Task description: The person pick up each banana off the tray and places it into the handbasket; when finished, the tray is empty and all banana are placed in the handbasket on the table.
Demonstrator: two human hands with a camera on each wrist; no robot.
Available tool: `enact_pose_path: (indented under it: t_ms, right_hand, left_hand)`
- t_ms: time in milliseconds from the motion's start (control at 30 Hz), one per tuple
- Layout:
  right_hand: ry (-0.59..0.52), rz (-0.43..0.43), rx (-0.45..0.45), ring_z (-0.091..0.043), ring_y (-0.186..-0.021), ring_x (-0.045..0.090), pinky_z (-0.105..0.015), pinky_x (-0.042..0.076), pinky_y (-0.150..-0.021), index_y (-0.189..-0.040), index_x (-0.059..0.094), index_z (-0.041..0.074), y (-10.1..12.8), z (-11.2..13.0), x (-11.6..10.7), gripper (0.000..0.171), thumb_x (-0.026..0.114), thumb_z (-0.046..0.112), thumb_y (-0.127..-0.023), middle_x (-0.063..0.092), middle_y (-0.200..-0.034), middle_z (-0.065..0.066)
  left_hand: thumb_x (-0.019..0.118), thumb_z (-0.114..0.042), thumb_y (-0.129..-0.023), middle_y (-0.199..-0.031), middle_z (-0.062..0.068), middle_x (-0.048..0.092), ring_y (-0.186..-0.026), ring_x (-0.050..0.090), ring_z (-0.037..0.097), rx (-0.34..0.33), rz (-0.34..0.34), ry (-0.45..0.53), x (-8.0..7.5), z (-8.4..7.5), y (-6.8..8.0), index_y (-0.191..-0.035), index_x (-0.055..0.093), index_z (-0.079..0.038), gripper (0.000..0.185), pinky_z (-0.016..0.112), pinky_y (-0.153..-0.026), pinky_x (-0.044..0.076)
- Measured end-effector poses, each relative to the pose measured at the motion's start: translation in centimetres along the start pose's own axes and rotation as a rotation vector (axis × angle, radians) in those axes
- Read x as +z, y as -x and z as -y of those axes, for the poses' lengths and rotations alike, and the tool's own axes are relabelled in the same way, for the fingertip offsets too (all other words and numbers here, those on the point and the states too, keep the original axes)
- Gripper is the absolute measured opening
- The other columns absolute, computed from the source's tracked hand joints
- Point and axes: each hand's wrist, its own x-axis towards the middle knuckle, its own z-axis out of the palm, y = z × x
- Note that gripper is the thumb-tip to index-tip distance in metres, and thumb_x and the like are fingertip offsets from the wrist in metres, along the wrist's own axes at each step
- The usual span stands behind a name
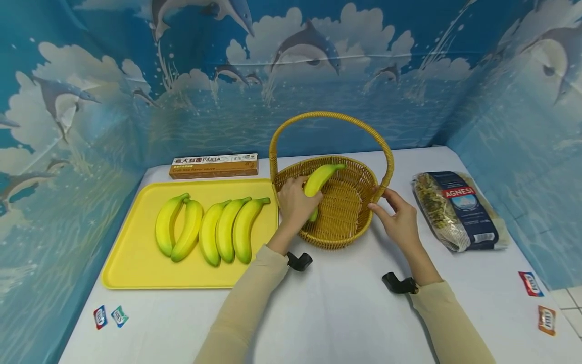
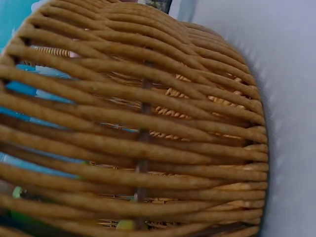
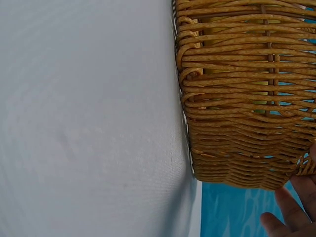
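Note:
A yellow banana (image 1: 320,178) with a green stem slants over the left side of the wicker basket (image 1: 338,242), its stem pointing to the far right. My left hand (image 1: 296,201) grips it from the left, fingers partly hidden behind it. Below that hand a green-yellow tip (image 1: 313,215) shows against the basket's inside. My right hand (image 1: 399,217) holds the basket's right rim by the handle's foot, thumb at the near side. The left wrist view is filled by woven wall (image 2: 138,118); in the right wrist view, fingers (image 3: 291,210) reach the basket's side.
Left of the basket, a yellow tray (image 1: 136,273) bears several bananas (image 1: 243,230). A pasta box (image 1: 213,167) lies behind the tray. To the right is an AGNESI pasta bag (image 1: 461,210). Small wrappers (image 1: 531,284) lie near the table's edges. The basket's tall handle (image 1: 332,115) arches overhead.

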Motion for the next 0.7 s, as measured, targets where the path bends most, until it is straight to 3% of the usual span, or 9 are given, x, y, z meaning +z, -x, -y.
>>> enact_pose_path:
  t_ms: [700]
  right_hand:
    - [-0.010,-0.004,-0.002,0.017,-0.115,0.048,-0.010,0.036,-0.105,-0.122,0.061,-0.010,-0.04,0.02,0.07,0.039,0.069,-0.007,-0.085,0.064,-0.123,-0.027]
  left_hand:
    - [0.076,-0.038,-0.082,-0.106,0.008,0.067,-0.092,0.061,0.024,0.028,0.088,-0.155,0.21,0.15,0.20,-0.127,0.065,-0.012,0.053,0.043,-0.085,0.041]
